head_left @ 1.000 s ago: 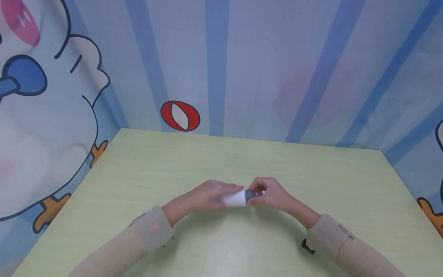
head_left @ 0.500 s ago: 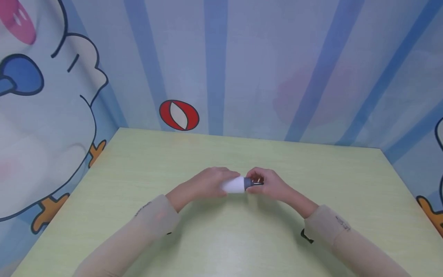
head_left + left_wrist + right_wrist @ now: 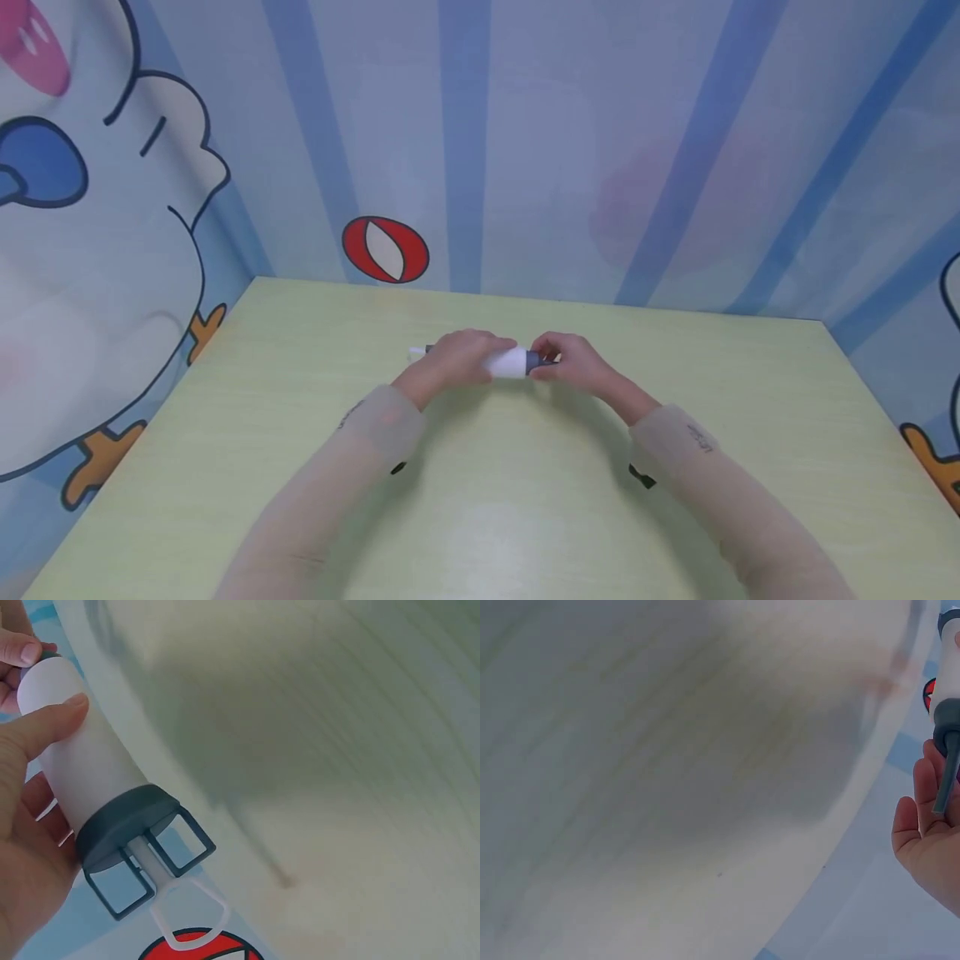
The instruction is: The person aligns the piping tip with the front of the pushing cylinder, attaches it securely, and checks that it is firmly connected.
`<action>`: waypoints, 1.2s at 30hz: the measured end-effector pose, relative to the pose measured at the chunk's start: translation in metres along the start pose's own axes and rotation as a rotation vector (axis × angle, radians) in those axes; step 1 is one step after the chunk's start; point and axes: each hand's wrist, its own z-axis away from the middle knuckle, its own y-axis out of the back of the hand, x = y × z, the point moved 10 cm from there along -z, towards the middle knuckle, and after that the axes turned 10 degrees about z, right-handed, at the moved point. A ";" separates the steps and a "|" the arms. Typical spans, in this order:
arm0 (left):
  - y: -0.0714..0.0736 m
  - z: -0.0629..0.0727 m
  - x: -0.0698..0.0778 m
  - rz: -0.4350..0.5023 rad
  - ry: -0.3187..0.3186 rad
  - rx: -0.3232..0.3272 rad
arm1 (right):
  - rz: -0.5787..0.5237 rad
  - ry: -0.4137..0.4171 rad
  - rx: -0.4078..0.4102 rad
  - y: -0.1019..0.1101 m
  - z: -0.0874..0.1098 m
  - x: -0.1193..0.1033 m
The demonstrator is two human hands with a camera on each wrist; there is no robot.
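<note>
A syringe-like hand pump (image 3: 508, 363) with a white barrel and dark grey end caps lies level above the table. My left hand (image 3: 459, 358) grips the barrel, its thumb across the top in the left wrist view. Past that hand stick out two square grey finger loops (image 3: 208, 845) and a white plunger ring (image 3: 174, 943). At the other end, my right hand (image 3: 576, 364) pinches the grey cap by the narrow grey nozzle (image 3: 946, 774). In the right wrist view only part of that hand shows, at the right edge.
The pale green table (image 3: 480, 500) spreads under both arms. Behind it rises a blue striped wall (image 3: 547, 167) printed with a red and white ball (image 3: 386, 249). A large cartoon figure (image 3: 90, 292) covers the left wall.
Both hands have moved forward with the pump, away from my body. Its plunger end has come into sight left of my left hand. Both holds look much the same.
</note>
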 end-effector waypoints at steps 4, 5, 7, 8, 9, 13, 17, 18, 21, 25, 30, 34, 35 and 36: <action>-0.005 -0.006 -0.006 -0.009 0.019 -0.006 | 0.006 0.003 -0.005 -0.005 -0.007 0.005; -0.007 -0.007 -0.007 -0.010 0.025 -0.010 | 0.006 0.000 -0.007 -0.006 -0.009 0.007; -0.009 -0.008 -0.010 -0.010 0.040 -0.018 | 0.008 -0.006 -0.017 -0.009 -0.012 0.009; -0.009 -0.008 -0.011 -0.009 0.045 -0.022 | 0.007 -0.012 -0.022 -0.011 -0.013 0.010; -0.010 -0.007 -0.012 -0.006 0.048 -0.025 | 0.004 -0.019 -0.027 -0.012 -0.014 0.011; -0.012 -0.007 -0.013 -0.019 0.037 -0.020 | 0.000 -0.035 -0.042 -0.018 -0.016 0.014; -0.015 -0.006 -0.015 -0.024 0.032 -0.021 | 0.003 -0.042 -0.058 -0.023 -0.016 0.016; -0.016 -0.006 -0.016 -0.023 0.036 -0.023 | -0.001 -0.046 -0.063 -0.024 -0.016 0.016; -0.017 -0.006 -0.017 -0.023 0.048 -0.022 | -0.009 -0.052 -0.066 -0.026 -0.017 0.017; -0.017 -0.007 -0.019 -0.054 0.060 -0.012 | -0.020 -0.055 -0.063 -0.025 -0.017 0.017; -0.018 -0.008 -0.022 -0.089 0.073 0.006 | 0.002 -0.037 -0.066 -0.024 -0.016 0.017; -0.016 -0.007 -0.020 -0.105 0.059 0.023 | 0.023 -0.037 -0.075 -0.025 -0.015 0.017; -0.016 -0.007 -0.020 -0.107 0.058 0.023 | 0.025 -0.036 -0.079 -0.025 -0.014 0.017; -0.016 -0.007 -0.019 -0.109 0.058 0.023 | 0.032 -0.036 -0.082 -0.025 -0.014 0.016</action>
